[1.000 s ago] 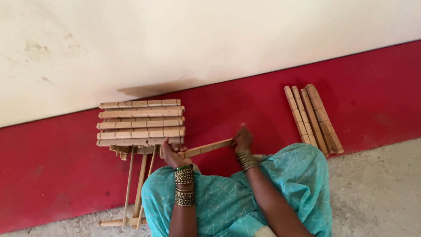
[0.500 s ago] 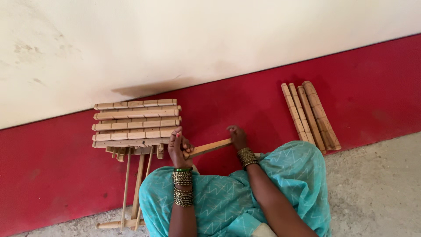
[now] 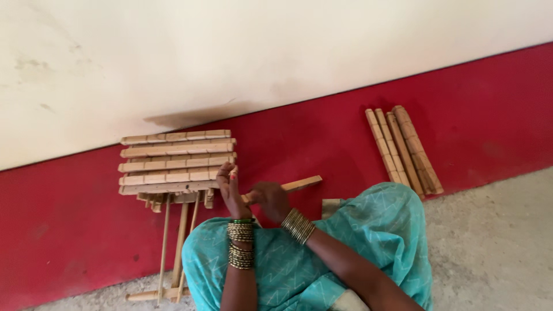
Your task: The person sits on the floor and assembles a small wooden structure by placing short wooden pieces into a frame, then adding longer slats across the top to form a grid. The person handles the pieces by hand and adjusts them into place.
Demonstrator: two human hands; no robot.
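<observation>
- I judge that the step in hand is fitting one more wooden slat [image 3: 296,185] into the slatted wooden frame [image 3: 175,162] that stands against the wall.
- The left hand [image 3: 230,190] is at the right end of the frame's slats; its fingers [image 3: 226,170] are curled up against the ends of the slats, pressing or steadying them. I cannot tell if it pinches something there.
- The right hand [image 3: 269,200] is closed around the near end of the loose slat, so it grips this piece. The far end of the slat points to the right and a little upward, free in the air before the red band of the wall [image 3: 345,138].
- For the next move, I think the slat must be lined up level with the other slats and guided toward the frame, while the left hand keeps the frame from shifting. This needs a firm grip and a careful angle.
- The frame looks like pale, unpainted wood: several flat slats lie one above the other, and thin rods [image 3: 180,247] go down from them to a cross piece near the floor [image 3: 489,253].
- A bundle of spare slats [image 3: 403,150] leans on the red band, well apart to the right.
- The person's lap is covered by teal cloth [image 3: 322,253], and both wrists carry bangles.
</observation>
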